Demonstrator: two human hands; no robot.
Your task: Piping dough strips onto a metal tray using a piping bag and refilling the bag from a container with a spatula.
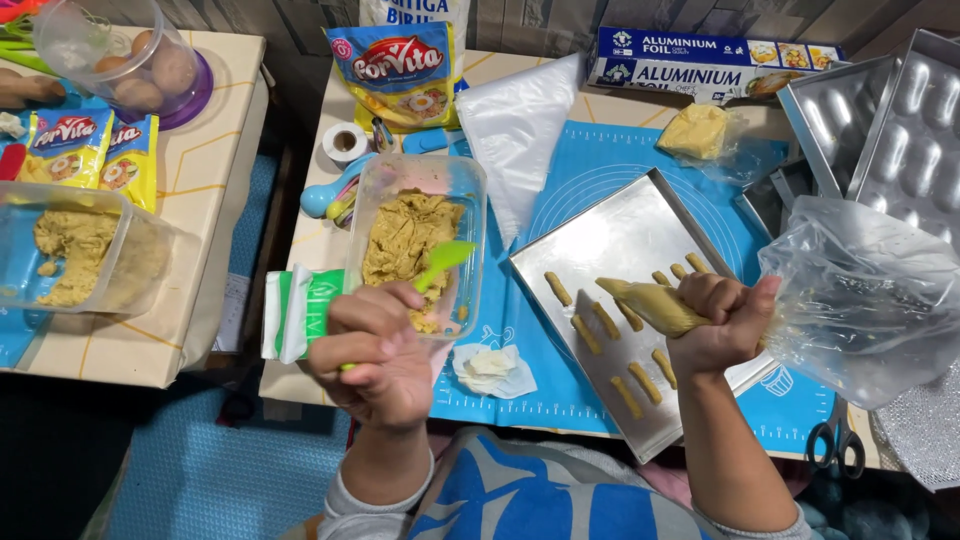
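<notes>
Over tray [560, 262]: right hand [722, 322] fisted, squeezing piping bag [655, 305]; left hand [372, 345] hides spatula [440, 262] handle.

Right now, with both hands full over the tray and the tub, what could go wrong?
1. The right hand grips the piping bag at its middle; its loose open end billows behind, so dough may squeeze backward.
2. The left hand holds a green spatula in the dough tub, which nothing braces; it may slide.
3. The baking tray overhangs the table's near edge and may tip.
</notes>
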